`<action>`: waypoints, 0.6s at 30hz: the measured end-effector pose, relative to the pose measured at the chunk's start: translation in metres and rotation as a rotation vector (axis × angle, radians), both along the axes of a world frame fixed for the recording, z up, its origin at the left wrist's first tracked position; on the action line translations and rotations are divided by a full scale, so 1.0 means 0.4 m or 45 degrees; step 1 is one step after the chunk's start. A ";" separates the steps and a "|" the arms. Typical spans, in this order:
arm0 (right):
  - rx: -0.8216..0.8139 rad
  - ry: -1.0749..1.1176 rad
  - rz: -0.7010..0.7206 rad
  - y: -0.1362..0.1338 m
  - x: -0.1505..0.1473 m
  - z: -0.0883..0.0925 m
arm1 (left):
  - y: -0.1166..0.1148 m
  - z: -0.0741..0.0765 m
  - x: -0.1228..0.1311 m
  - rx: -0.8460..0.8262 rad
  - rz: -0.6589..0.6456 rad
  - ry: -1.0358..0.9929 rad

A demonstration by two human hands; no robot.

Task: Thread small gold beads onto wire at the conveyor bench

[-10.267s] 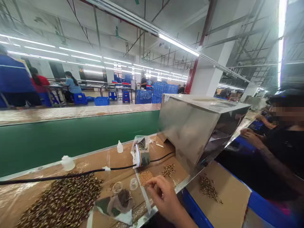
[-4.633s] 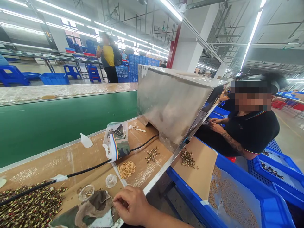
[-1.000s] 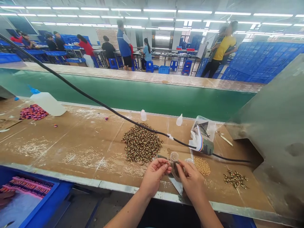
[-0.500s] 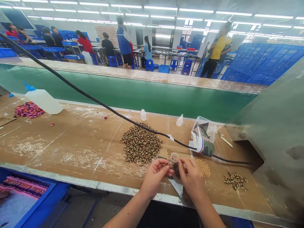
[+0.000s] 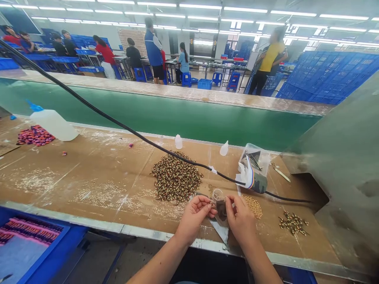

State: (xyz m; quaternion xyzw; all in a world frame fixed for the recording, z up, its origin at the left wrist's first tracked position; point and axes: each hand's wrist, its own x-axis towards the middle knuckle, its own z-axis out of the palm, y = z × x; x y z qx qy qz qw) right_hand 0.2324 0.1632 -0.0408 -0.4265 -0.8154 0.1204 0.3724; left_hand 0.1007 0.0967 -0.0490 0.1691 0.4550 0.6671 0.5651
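Observation:
My left hand is closed in a pinch on a small dark-and-gold piece, mostly covered by the fingertips. To its right, my right hand has thumb and forefinger pressed together; a thin pale strand seems to run to them, but what they grip is too small to name. Between and just beyond the hands are a round clear cup and a dark patch of material. Left of the hands lies a big heap of small dark-and-gold pieces. Tan beads are spread beside my right hand.
A black cable crosses above the bench to a camouflage-wrapped bundle by a clear plastic box. Two small white bottles and a large jug stand behind. A smaller pile lies right. A blue crate sits lower left.
My right hand has shifted slightly to the right, widening the gap between the hands. My left hand keeps its pinch almost in place.

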 end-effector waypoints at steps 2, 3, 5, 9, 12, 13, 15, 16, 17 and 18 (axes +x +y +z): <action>-0.067 0.071 -0.027 0.001 0.003 0.002 | 0.000 0.001 0.000 0.000 0.008 -0.002; -0.114 0.113 -0.044 0.001 0.005 0.004 | 0.001 0.001 0.000 -0.001 0.010 -0.007; -0.232 0.213 -0.076 0.000 0.009 0.005 | 0.000 0.001 0.000 -0.003 0.013 -0.019; -0.490 0.444 -0.045 -0.010 0.018 0.003 | -0.001 -0.001 0.000 -0.004 0.016 -0.019; -0.596 0.541 0.020 -0.019 0.022 0.001 | -0.002 -0.001 0.000 -0.002 0.017 -0.014; -0.615 0.550 0.037 -0.021 0.022 0.001 | -0.002 -0.002 0.000 0.000 0.016 -0.014; -0.635 0.543 0.056 -0.027 0.021 0.004 | -0.001 -0.003 -0.001 0.005 0.013 -0.014; -0.635 0.530 0.061 -0.030 0.020 0.006 | -0.001 -0.003 -0.001 0.007 0.010 -0.015; -0.628 0.513 0.063 -0.033 0.019 0.009 | -0.001 -0.003 -0.002 0.010 0.008 -0.017; -0.614 0.495 0.064 -0.036 0.018 0.012 | -0.001 -0.003 -0.002 0.012 0.007 -0.019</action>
